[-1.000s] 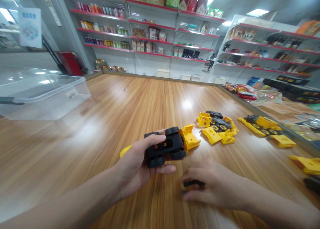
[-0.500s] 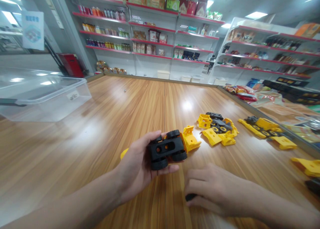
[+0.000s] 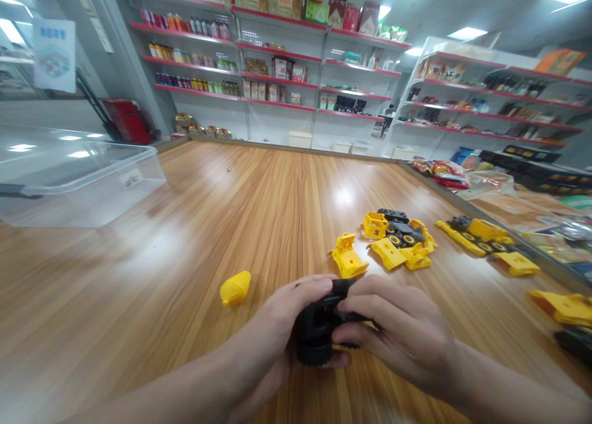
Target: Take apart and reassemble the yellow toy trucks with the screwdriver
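My left hand (image 3: 282, 331) is wrapped round a black toy truck chassis (image 3: 314, 331) with chunky wheels, held low over the table. Pinched against the chassis, my right hand (image 3: 398, 331) has a small black part in its fingers, mostly covered by them. On the table just beyond my hands lies a yellow toy truck body piece (image 3: 349, 257). To the left of my left hand rests a yellow cement-mixer drum (image 3: 235, 288), on its side.
A pile of yellow and black toy truck parts (image 3: 393, 251) lies to the right, with another group (image 3: 485, 236) farther right. More yellow pieces (image 3: 562, 305) are near the right edge. A clear plastic bin (image 3: 106, 189) stands at left; stocked shelves (image 3: 277, 78) line the back.
The chassis has moved down and right in my left hand, toward me. My right hand has come up to meet it with the small black part. The yellow drum is now fully visible.
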The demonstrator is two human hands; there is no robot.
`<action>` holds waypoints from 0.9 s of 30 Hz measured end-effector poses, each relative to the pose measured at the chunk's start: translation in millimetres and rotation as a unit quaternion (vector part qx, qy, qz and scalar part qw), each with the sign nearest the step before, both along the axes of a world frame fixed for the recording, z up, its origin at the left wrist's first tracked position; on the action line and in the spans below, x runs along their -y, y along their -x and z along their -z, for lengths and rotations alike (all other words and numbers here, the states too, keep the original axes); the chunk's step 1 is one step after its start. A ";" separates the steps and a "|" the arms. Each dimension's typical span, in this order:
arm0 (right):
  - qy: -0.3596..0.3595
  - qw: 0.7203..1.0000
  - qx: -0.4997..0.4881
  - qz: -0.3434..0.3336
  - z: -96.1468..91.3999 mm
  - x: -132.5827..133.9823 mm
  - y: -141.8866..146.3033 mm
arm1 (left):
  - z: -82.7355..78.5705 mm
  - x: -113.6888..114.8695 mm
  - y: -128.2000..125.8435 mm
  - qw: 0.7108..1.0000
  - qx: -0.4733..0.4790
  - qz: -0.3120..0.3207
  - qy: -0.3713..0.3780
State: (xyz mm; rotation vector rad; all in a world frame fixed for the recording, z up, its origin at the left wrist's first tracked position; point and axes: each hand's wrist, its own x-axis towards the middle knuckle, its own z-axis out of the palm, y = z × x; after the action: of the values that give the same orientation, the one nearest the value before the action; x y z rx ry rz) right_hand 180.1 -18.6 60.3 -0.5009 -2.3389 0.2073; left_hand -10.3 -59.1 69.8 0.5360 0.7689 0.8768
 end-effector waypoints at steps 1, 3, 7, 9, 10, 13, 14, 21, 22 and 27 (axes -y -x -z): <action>-0.001 1.000 0.002 -0.002 0.2 0.0 -0.6 | 0.2 -0.1 0.2 1.000 0.002 0.000 0.001; 0.006 1.000 -0.002 0.001 -0.4 0.9 -3.2 | 0.2 -0.7 1.4 1.000 0.015 0.001 -0.001; 0.061 0.998 0.008 0.020 -4.0 5.6 -8.6 | -1.1 -2.6 4.9 0.999 0.033 0.003 -0.005; 0.064 0.997 0.008 0.033 -4.6 7.8 -9.2 | -1.4 -3.4 6.1 1.000 0.029 -0.003 -0.003; 0.057 0.998 -0.001 0.041 -4.4 8.6 -8.9 | -1.4 -3.7 6.3 1.000 0.029 -0.008 -0.003; 0.038 0.997 -0.047 0.050 -3.6 9.4 -6.7 | -1.7 -4.2 5.9 0.999 0.023 -0.026 -0.013; 0.039 0.996 -0.063 0.045 -3.7 9.4 -5.9 | -2.0 -4.2 5.4 0.999 0.018 -0.030 -0.018; 0.030 0.997 -0.076 -0.013 -3.8 8.5 -2.3 | -3.4 -3.8 2.4 0.999 0.000 -0.019 -0.031; 0.032 0.997 -0.075 -0.012 -2.4 7.6 -2.0 | -3.1 -3.6 2.6 0.999 0.003 -0.015 -0.032; 0.036 0.997 -0.062 -0.001 3.8 3.3 -2.4 | -2.5 -3.9 3.9 0.999 -0.005 -0.010 -0.031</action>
State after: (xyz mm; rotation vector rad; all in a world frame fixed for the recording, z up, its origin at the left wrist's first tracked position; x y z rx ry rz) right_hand 182.5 -21.9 56.5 -0.5052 -2.2172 0.3150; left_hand -14.2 -55.3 72.4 0.5886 0.7582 0.9191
